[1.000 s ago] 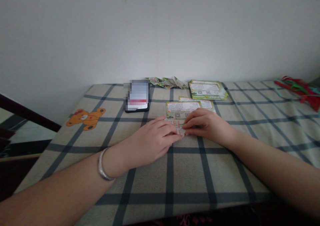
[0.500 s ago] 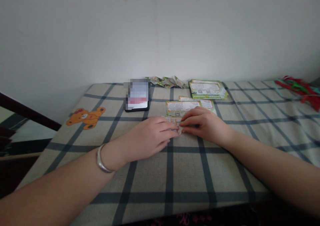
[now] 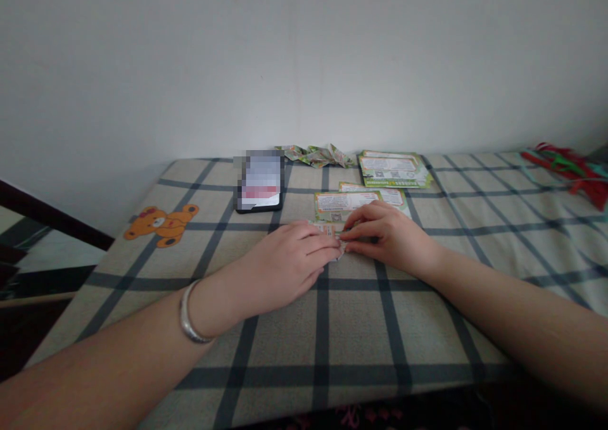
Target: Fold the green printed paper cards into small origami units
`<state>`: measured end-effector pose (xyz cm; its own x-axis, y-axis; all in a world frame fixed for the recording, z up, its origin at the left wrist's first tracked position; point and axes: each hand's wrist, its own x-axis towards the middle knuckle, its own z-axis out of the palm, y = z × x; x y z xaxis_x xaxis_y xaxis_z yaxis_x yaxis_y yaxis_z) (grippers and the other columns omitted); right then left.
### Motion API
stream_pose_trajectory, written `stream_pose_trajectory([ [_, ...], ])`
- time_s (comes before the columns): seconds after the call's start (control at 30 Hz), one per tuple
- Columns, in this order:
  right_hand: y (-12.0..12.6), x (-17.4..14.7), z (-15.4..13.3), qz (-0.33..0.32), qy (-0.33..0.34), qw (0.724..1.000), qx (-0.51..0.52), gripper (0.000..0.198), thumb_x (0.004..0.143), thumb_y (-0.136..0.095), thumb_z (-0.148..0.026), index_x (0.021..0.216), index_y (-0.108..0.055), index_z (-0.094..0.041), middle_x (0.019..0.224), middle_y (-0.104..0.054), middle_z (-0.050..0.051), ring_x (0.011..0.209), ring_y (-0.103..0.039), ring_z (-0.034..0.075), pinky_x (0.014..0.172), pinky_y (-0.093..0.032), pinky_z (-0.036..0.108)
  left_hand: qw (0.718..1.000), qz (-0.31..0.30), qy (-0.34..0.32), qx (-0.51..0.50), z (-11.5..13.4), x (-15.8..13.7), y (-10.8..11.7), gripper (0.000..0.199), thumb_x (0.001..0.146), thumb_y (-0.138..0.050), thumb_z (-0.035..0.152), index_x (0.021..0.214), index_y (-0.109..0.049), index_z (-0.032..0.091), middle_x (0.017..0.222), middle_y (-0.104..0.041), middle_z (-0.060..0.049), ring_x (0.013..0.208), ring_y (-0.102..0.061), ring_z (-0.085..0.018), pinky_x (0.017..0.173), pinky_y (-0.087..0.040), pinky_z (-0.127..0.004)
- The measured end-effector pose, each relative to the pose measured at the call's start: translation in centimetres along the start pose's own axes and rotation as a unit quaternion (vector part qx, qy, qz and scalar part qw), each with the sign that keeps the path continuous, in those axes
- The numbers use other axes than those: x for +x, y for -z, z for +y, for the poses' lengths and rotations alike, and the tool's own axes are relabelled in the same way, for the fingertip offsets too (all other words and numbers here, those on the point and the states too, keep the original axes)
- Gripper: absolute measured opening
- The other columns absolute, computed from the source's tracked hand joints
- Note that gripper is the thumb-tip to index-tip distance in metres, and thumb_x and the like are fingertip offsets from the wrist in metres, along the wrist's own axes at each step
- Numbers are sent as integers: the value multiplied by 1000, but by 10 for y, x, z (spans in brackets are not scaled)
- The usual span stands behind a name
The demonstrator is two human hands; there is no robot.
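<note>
A small piece of printed paper [image 3: 327, 228], partly crumpled or folded, lies on the table between my two hands. My left hand [image 3: 297, 259], with a silver bangle at the wrist, has its fingers together over the paper and holds it from the left. From the right, my right hand [image 3: 380, 233] pinches the paper's edge between thumb and fingertips. Much of the paper is hidden under the fingers. Just behind it lie printed green-and-white cards [image 3: 332, 205], partly covered by my right hand.
A phone [image 3: 260, 183] lies behind my left hand. Folded printed papers [image 3: 316, 156] rest by the wall, beside a stack of cards [image 3: 392, 171]. A bear cutout [image 3: 161, 225] is at the left, red and green material [image 3: 577, 170] at the far right. Checked cloth [image 3: 280, 360] covers the table.
My left hand has shifted slightly, and its fingers sit a little differently on the paper. My right hand keeps its pinch almost unmoved. The other things stay where they were.
</note>
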<state>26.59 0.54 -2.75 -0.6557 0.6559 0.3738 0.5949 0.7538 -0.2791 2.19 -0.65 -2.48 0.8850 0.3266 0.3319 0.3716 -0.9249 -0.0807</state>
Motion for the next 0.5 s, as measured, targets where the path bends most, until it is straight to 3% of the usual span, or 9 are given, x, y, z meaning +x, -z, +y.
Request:
stream_pose_trajectory([
  [0.17, 3, 0, -4, 14, 33, 998, -44, 18, 91, -60, -32, 92, -74, -22, 98, -69, 5, 91, -57, 19, 83, -44, 35, 1000, -10, 12, 14, 4, 2, 3, 34, 90, -52, 19, 122, -60, 14, 124, -65, -6, 113, -55, -25, 101, -45, -45],
  [0.5, 6, -2, -12, -36, 90, 992, -80, 22, 95, -50, -27, 89, -70, -19, 87, -69, 6, 93, -58, 21, 81, -46, 36, 999, -21, 21, 19, 5, 1, 4, 35, 88, -55, 26, 119, -61, 13, 123, -65, -8, 114, -54, -27, 101, -45, -47],
])
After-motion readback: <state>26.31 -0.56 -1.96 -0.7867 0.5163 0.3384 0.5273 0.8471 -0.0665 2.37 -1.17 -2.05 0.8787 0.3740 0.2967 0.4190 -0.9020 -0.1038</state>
